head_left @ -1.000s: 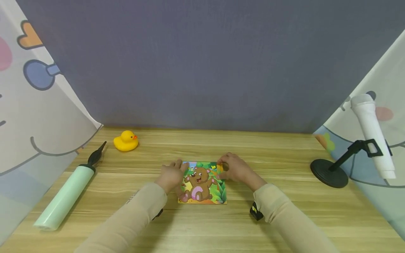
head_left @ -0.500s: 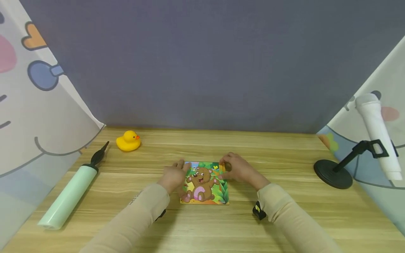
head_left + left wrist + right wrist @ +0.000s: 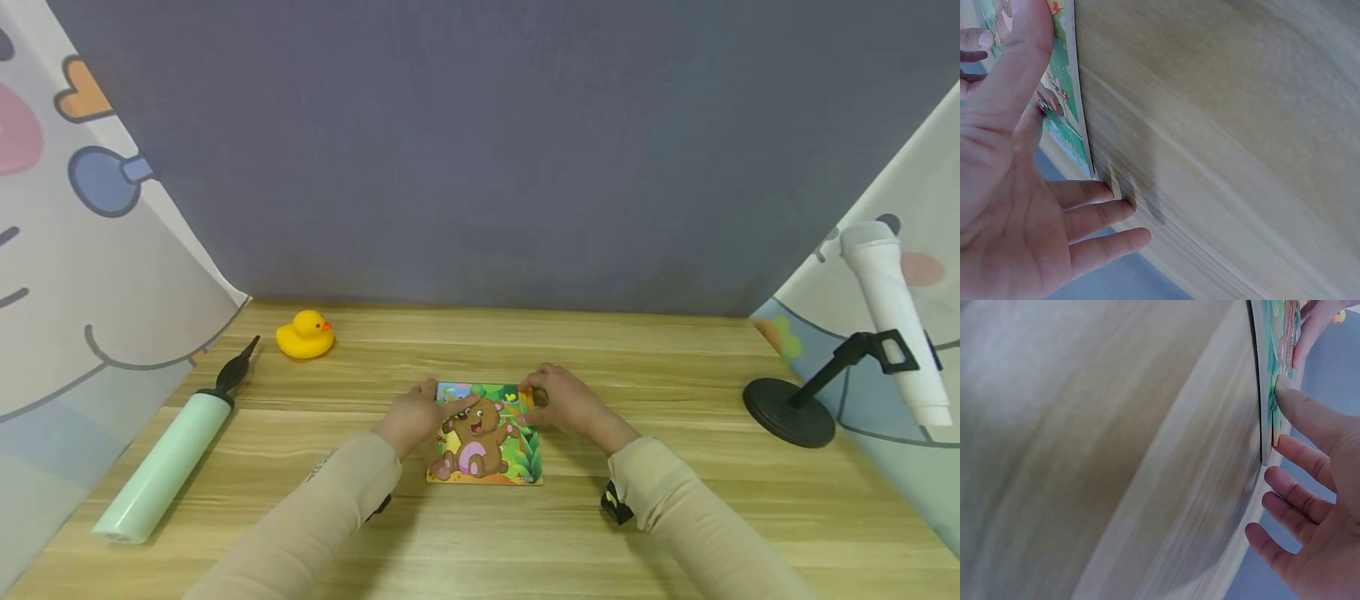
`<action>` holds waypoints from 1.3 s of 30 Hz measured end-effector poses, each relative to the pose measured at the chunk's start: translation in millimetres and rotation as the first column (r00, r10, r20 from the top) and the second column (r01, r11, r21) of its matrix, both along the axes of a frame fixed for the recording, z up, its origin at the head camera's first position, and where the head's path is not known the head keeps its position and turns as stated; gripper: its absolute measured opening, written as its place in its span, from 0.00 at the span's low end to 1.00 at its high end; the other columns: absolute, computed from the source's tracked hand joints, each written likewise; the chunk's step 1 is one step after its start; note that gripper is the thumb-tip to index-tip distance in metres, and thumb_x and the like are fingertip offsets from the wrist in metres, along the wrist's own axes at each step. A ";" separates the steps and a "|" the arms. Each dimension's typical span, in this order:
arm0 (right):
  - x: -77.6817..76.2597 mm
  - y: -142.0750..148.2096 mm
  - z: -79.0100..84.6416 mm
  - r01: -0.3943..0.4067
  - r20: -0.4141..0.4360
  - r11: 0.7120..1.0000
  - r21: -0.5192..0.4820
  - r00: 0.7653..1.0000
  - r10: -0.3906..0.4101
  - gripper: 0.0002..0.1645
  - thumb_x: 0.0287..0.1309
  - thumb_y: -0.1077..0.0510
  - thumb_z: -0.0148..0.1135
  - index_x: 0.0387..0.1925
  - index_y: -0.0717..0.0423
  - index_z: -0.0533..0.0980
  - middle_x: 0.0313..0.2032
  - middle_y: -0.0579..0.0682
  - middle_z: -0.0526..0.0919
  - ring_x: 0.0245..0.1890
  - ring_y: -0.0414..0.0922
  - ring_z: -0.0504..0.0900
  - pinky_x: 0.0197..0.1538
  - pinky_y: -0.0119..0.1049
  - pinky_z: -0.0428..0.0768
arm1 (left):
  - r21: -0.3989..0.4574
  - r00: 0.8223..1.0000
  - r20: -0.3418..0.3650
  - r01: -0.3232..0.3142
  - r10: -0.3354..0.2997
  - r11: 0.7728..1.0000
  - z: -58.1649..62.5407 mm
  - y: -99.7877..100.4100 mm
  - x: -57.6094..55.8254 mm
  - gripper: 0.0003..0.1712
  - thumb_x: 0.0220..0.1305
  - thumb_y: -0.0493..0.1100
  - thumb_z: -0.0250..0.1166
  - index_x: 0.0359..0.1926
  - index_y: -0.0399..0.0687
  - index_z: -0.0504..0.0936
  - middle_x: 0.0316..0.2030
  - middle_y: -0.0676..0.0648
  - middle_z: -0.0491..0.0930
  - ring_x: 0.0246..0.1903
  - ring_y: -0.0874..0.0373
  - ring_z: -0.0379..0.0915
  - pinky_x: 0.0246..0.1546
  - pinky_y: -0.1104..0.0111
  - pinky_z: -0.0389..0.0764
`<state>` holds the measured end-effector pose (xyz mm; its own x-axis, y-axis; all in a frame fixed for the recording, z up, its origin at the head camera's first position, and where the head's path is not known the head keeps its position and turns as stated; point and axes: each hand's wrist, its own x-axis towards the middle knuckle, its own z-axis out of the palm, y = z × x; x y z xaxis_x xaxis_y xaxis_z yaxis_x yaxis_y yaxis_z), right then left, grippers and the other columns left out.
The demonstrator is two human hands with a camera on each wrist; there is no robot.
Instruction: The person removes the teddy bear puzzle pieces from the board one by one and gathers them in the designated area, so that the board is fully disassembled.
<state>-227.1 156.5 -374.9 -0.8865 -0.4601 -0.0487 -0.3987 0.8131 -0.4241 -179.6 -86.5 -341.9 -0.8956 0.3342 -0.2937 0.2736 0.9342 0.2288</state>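
A square bear jigsaw puzzle (image 3: 472, 458) lies flat on the wooden table, its picture facing up. My left hand (image 3: 411, 421) is at its left side: the thumb lies along the lower left, and the index finger stretches across the bear's head. In the left wrist view the other fingers (image 3: 1100, 215) are straight, beyond the puzzle's edge. At the upper right corner my right hand (image 3: 564, 402) pinches a puzzle piece (image 3: 1276, 428) between thumb and index finger. That piece sits slightly proud of the board, and its remaining fingers are loosely bent beside the edge.
A yellow rubber duck (image 3: 305, 335) stands at the back left. Near the left edge lies a mint green hand pump (image 3: 167, 467) with a black nozzle. A white microphone (image 3: 892, 321) on a black stand (image 3: 789, 412) is at the right. A dark grey panel (image 3: 495, 158) rises behind the table.
My left index finger has swung from the puzzle's upper left edge inward over the bear's head. The right hand stays at the upper right corner. The head view has shifted slightly.
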 end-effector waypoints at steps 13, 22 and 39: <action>-1.4 6.3 1.3 0.003 -0.018 0.998 -0.065 1.000 -0.005 0.26 0.53 0.52 0.79 0.51 0.57 0.81 0.54 0.53 0.76 0.58 0.58 0.75 0.65 0.55 0.73 | 0.089 0.996 0.060 -0.076 0.071 0.993 -2.3 0.4 -3.1 0.68 0.30 0.40 0.89 0.76 0.65 0.65 0.61 0.35 0.65 0.50 0.43 0.69 0.44 0.58 0.82; -6.9 30.2 2.8 -0.020 -0.066 0.995 -0.100 0.998 0.013 0.25 0.56 0.51 0.76 0.54 0.54 0.82 0.55 0.55 0.78 0.60 0.61 0.75 0.63 0.61 0.72 | -0.057 0.999 0.042 -0.031 0.033 0.998 -1.1 1.7 -6.0 0.72 0.36 0.50 0.85 0.81 0.50 0.53 0.76 0.26 0.48 0.72 0.30 0.53 0.69 0.43 0.65; -12.8 79.0 -2.2 0.005 0.002 0.996 -0.091 1.000 -0.005 0.26 0.58 0.51 0.75 0.56 0.58 0.82 0.53 0.56 0.82 0.53 0.56 0.80 0.59 0.57 0.77 | -0.149 0.999 -0.037 0.002 -0.008 0.989 -5.8 -0.3 -4.5 0.74 0.32 0.56 0.86 0.79 0.42 0.56 0.74 0.29 0.55 0.71 0.32 0.58 0.67 0.35 0.61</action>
<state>-239.9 235.4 -377.2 -0.8888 -0.4582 -0.0080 -0.3940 0.7730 -0.4972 -184.2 -86.8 -347.7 -0.9054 0.2935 -0.3068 0.2838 0.9558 0.0768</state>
